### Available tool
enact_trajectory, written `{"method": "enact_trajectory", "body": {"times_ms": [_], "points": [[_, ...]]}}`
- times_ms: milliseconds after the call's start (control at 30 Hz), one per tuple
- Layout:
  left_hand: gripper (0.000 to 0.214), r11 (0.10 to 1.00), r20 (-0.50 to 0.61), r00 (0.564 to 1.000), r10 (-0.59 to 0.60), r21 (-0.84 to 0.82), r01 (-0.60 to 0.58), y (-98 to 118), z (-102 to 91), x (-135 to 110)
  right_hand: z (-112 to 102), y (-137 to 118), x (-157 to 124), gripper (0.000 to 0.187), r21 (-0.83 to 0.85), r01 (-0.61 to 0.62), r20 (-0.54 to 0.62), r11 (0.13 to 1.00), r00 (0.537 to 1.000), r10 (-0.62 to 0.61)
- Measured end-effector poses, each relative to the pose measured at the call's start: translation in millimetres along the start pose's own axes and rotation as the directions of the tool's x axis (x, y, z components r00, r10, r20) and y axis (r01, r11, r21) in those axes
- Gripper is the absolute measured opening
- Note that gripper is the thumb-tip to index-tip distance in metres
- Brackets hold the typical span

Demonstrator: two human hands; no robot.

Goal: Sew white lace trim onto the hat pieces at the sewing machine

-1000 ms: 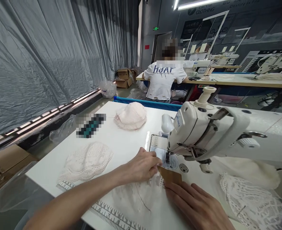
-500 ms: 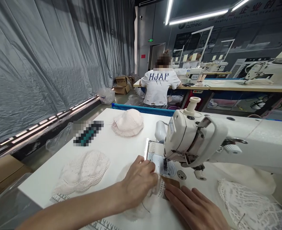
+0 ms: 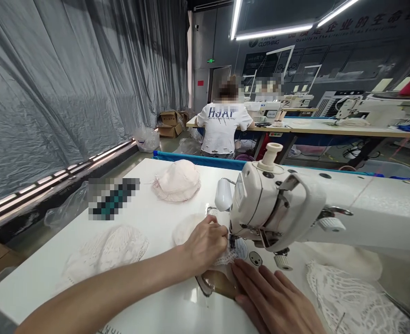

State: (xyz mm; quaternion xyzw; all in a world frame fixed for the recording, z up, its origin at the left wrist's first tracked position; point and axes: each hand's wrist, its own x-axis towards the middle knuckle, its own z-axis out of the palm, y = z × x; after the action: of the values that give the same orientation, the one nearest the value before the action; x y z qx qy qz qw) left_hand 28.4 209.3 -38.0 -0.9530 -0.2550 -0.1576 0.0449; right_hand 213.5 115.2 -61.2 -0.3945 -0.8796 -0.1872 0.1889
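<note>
My left hand [image 3: 207, 243] is closed, its fingers pinching a pale lace-edged fabric piece [image 3: 184, 228] beside the sewing machine's needle area [image 3: 232, 241]. The lace border [image 3: 226, 258] runs between my two hands, close to the presser foot. My right hand [image 3: 272, 297] lies flat with fingers stretched out, fingertips at the edge of the lace. Below the lace, a glossy brown flat piece [image 3: 222, 284] with a clear margin shows; the right hand covers part of it. The white sewing machine [image 3: 271, 204] stands just beyond my hands.
A pale cup-shaped fabric piece [image 3: 179, 181] lies at the back of the white table [image 3: 149, 287]. Lace pieces [image 3: 111, 248] lie at left, and more lace [image 3: 351, 292] at right under the machine arm. A person in a white shirt [image 3: 222, 125] sits ahead at another bench.
My left hand and the fabric have moved up to the needle area. More of the brown piece now shows below the lace. The camera view has shifted slightly right.
</note>
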Motion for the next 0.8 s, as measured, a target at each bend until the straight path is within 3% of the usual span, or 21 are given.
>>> {"method": "enact_trajectory", "body": {"times_ms": [167, 433, 667, 800], "points": [[0.027, 0.998, 0.043, 0.999, 0.030, 0.056, -0.032, -2.6, 0.2, 2.0, 1.3, 2.5, -0.1, 0.038, -0.002, 0.008, 0.010, 1.000, 1.000, -0.008], [0.024, 0.990, 0.078, 0.996, 0.048, 0.126, -0.057, -1.2, -2.3, 0.2, -2.7, 2.8, 7.5, 0.042, -0.047, 0.014, -0.084, 0.999, 0.996, -0.018], [0.008, 0.989, 0.019, 0.994, 0.107, 0.104, -0.108, 19.3, -17.5, -14.9, -2.1, 0.6, 4.2, 0.040, -0.024, 0.012, -0.105, 1.000, 0.994, -0.015], [0.009, 0.989, -0.034, 0.995, 0.096, 0.113, -0.092, 27.3, -14.4, -25.0, -6.4, -1.4, 4.4, 0.035, 0.060, 0.008, -0.093, 0.998, 0.996, -0.003]]}}
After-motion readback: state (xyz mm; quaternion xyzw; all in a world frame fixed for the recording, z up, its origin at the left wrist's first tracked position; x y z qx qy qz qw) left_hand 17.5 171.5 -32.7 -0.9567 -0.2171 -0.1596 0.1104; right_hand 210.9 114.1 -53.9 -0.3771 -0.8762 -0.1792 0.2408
